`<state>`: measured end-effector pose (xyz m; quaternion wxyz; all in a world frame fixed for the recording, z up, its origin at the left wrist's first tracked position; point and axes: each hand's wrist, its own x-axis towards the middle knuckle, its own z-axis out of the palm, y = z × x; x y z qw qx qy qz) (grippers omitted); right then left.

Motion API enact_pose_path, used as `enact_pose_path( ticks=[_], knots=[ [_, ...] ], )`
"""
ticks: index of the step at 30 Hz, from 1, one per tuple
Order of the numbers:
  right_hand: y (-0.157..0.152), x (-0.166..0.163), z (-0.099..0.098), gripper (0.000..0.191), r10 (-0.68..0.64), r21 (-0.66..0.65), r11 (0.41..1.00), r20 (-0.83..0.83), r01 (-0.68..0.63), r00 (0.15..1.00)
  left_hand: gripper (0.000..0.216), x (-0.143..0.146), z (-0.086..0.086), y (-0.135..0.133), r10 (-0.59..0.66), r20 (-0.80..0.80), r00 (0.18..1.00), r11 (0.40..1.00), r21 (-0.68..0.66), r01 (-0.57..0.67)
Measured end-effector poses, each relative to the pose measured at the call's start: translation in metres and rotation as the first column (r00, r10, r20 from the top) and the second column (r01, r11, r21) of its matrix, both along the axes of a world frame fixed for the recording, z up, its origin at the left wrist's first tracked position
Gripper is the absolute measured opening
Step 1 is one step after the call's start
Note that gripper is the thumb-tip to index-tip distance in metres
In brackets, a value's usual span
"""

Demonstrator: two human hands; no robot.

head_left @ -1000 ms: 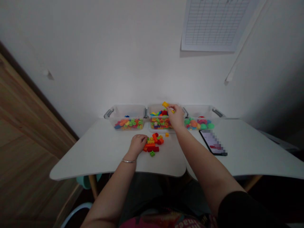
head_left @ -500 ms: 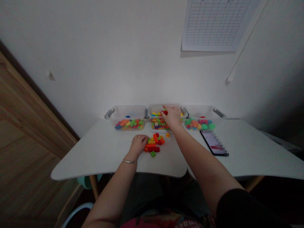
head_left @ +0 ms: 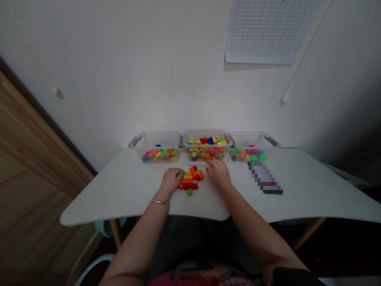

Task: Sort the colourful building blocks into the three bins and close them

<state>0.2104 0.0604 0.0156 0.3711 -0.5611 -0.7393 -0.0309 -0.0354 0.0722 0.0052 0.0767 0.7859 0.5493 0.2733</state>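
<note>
Toy building bricks lie in a small pile on the white table, among them a dark red brick (head_left: 191,186), an orange brick (head_left: 187,181) and a green brick (head_left: 189,192) at the near side. Against the pile's left edge rests my left hand (head_left: 171,182), its fingers curled together; what they grip, if anything, is hidden. To the right of the pile, my right hand (head_left: 219,173) reaches down in front of the middle bin, fingertips closed at a small yellow brick (head_left: 208,168) that is partly covered by them.
Along the wall stand three clear plastic bins: the left bin (head_left: 160,137) and middle bin (head_left: 205,135) hold colourful bricks, the right bin (head_left: 247,137) rounder pieces. A phone (head_left: 265,178) lies on the right. The table's front edge (head_left: 196,217) is close to my body.
My right hand has come out of the middle bin, down toward me, to the yellow brick on the table. The left hand stays beside the pile. The view has shifted slightly.
</note>
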Motion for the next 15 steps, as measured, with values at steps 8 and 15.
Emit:
enact_pose_path(
  ticks=[8, 15],
  knots=[
    [-0.004, 0.003, -0.013, 0.030, -0.074, -0.145, 0.985, 0.125, 0.092, 0.989, 0.030, 0.001, 0.001, 0.001, 0.001, -0.004, 1.000, 1.000, 0.002, -0.001],
    [-0.009, 0.000, -0.006, 0.019, -0.124, -0.212, 0.966, 0.115, 0.146, 0.986, 0.030, 0.001, 0.001, 0.000, 0.004, 0.000, 1.000, 1.000, -0.002, -0.004]
  ],
)
